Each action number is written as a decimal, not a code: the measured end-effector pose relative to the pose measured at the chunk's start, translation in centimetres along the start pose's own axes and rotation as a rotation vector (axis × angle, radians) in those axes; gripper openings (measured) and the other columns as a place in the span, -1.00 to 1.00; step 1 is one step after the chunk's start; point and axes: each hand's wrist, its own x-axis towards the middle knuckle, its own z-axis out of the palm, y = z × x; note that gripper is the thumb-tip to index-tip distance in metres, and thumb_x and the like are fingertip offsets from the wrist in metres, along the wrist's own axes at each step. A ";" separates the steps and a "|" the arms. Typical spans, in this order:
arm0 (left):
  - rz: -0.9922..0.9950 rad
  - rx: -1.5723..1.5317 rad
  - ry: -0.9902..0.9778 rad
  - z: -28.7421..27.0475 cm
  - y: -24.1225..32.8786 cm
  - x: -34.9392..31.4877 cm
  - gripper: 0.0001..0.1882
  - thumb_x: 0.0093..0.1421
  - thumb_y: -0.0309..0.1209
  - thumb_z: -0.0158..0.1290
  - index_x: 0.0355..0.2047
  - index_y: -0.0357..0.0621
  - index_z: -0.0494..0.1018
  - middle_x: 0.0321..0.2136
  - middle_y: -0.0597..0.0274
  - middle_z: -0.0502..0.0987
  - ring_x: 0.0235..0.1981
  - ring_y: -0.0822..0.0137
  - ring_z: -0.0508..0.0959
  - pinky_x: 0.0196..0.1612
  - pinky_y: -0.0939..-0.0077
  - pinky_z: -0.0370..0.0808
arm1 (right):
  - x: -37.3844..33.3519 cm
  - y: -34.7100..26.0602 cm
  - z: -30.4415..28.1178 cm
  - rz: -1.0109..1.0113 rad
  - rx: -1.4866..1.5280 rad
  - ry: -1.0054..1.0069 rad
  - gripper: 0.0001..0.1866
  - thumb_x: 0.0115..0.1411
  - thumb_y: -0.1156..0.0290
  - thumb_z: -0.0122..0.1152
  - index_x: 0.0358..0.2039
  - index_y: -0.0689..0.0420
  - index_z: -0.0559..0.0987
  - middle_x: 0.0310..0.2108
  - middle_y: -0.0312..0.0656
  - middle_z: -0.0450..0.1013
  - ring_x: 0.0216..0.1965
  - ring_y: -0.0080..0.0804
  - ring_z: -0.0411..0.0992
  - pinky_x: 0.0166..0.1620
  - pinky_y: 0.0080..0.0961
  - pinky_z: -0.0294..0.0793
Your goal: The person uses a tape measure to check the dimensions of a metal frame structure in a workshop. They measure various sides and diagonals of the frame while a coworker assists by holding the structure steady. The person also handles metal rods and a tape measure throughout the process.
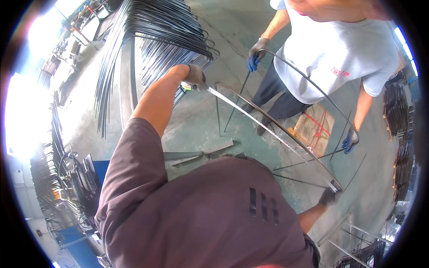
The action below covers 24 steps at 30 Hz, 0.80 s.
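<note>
My left hand (195, 76), in a grey work glove, is closed around the case of a tape measure (188, 86). From it the pale tape blade (230, 102) runs out diagonally to the lower right. At its far end my right hand (330, 196), also gloved, grips the blade's tip by the corner of a bent metal rod (286, 130). This U-shaped rod lies alongside the blade. Opposite me, a person in a white shirt (326, 58) holds a second bent rod (308, 78), one blue-palmed glove near each corner.
A thick stack of bent rods (165, 22) hangs on a stand at the upper left. Flat metal strips (203, 153) lie on the floor before me. A block tied with red cord (314, 129) sits behind the rods. Machinery (78, 178) stands at left, a metal frame (353, 236) lower right.
</note>
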 end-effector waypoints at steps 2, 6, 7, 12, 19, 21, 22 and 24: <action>0.006 -0.005 -0.027 0.0 -0.5 0.7 -0.63 0.21 -0.06 0.36 -0.16 -0.06 0.76 -0.24 0.28 0.78 -0.21 0.28 0.69 -0.07 0.29 0.57 | 0.0 -0.1 0.3 0.006 0.020 0.002 -0.56 0.39 -0.05 0.35 -0.12 0.12 0.75 -0.08 -0.18 0.72 0.08 -0.19 0.62 0.43 -0.05 0.31; 0.045 0.028 -0.015 0.0 -1.3 1.4 -0.63 0.23 -0.04 0.36 -0.17 -0.05 0.77 -0.27 0.31 0.79 -0.20 0.31 0.69 -0.04 0.31 0.56 | 0.3 0.2 0.8 0.002 0.084 0.036 -0.58 0.43 0.00 0.31 -0.08 0.14 0.73 -0.08 -0.22 0.72 0.08 -0.25 0.62 0.49 0.02 0.23; 0.048 0.032 -0.010 0.0 -1.3 1.6 -0.63 0.23 -0.04 0.36 -0.18 -0.05 0.77 -0.27 0.31 0.79 -0.20 0.31 0.69 -0.04 0.31 0.55 | 0.2 0.0 0.8 0.010 0.089 0.009 -0.60 0.45 0.05 0.28 -0.05 0.15 0.71 -0.08 -0.26 0.71 0.10 -0.32 0.60 0.54 0.07 0.14; 0.052 0.030 -0.017 -0.2 -1.3 2.1 -0.64 0.23 -0.04 0.35 -0.20 -0.05 0.77 -0.28 0.31 0.79 -0.20 0.31 0.69 -0.06 0.32 0.55 | 0.1 0.1 0.5 0.010 0.106 0.055 -0.62 0.49 0.10 0.24 0.00 0.18 0.67 -0.07 -0.30 0.70 0.12 -0.38 0.58 0.60 0.15 0.03; 0.048 0.008 -0.043 -0.4 -2.0 2.4 -0.66 0.23 -0.05 0.35 -0.20 -0.04 0.77 -0.28 0.30 0.79 -0.21 0.30 0.69 -0.07 0.30 0.55 | 0.6 1.0 0.3 0.015 0.108 0.063 -0.53 0.46 -0.01 0.25 0.00 0.19 0.71 -0.01 -0.13 0.71 0.10 -0.16 0.63 0.43 -0.03 0.37; 0.042 0.039 -0.059 -0.9 -1.4 2.6 -0.64 0.24 -0.05 0.35 -0.17 -0.04 0.78 -0.26 0.28 0.79 -0.21 0.29 0.70 -0.07 0.27 0.56 | 0.4 1.0 -0.9 -0.035 -0.220 0.158 -0.53 0.46 -0.01 0.24 0.02 0.19 0.71 -0.01 -0.13 0.71 0.10 -0.15 0.62 0.42 -0.02 0.38; 0.066 0.092 -0.041 -1.1 -1.0 2.6 -0.64 0.26 -0.03 0.30 -0.16 -0.03 0.78 -0.25 0.27 0.79 -0.21 0.27 0.71 -0.08 0.26 0.57 | 0.5 0.9 -2.0 -0.080 -0.557 0.261 -0.52 0.47 0.00 0.23 0.03 0.19 0.70 -0.01 -0.13 0.70 0.11 -0.15 0.62 0.42 -0.01 0.39; 0.118 0.206 -0.018 -1.3 -0.5 2.1 -0.63 0.30 -0.01 0.22 -0.15 0.01 0.78 -0.22 0.25 0.78 -0.22 0.25 0.72 -0.08 0.23 0.60 | 0.2 1.2 -3.1 -0.067 -0.012 0.077 -0.54 0.49 0.04 0.20 0.07 0.20 0.69 0.05 -0.09 0.67 0.13 -0.13 0.59 0.41 0.03 0.40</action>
